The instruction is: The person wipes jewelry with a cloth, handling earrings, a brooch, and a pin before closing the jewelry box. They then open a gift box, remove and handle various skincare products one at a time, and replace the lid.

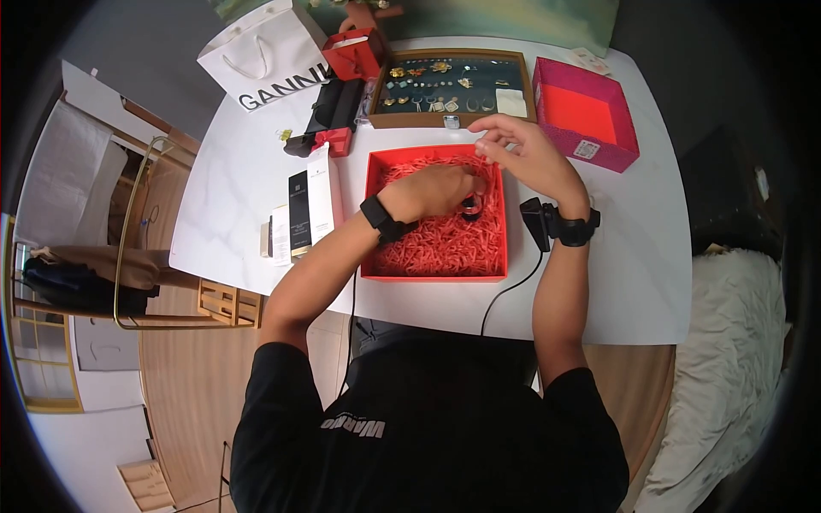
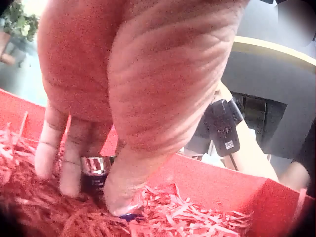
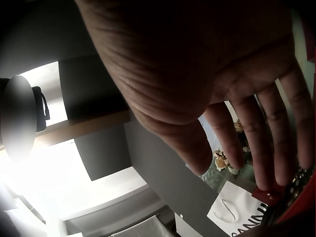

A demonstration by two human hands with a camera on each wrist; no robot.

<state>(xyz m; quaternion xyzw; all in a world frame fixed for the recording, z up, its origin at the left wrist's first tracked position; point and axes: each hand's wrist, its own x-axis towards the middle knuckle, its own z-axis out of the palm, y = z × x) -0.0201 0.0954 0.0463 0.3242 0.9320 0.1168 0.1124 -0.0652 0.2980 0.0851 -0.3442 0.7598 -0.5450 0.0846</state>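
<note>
A red gift box (image 1: 501,248) filled with shredded red paper (image 1: 436,252) stands in front of the person. The left hand (image 1: 432,192) reaches down into it, palm down. Its thumb and fingers pinch a small dark jar with a shiny silver band (image 2: 96,165), low against the paper shreds. In the head view the dark jar (image 1: 471,206) shows partly beside the fingertips; the hand hides the rest. The right hand (image 1: 530,154) hovers over the box's far right corner with nothing in it, fingers loosely extended.
Behind the box lies a glass-topped jewelry case (image 1: 410,121), with a magenta box (image 1: 629,141) to its right. White and black cartons (image 1: 321,192) stand left. A white paper bag (image 1: 265,60) and a small red bag (image 1: 352,56) are at the back. Cables (image 1: 513,289) cross the front edge.
</note>
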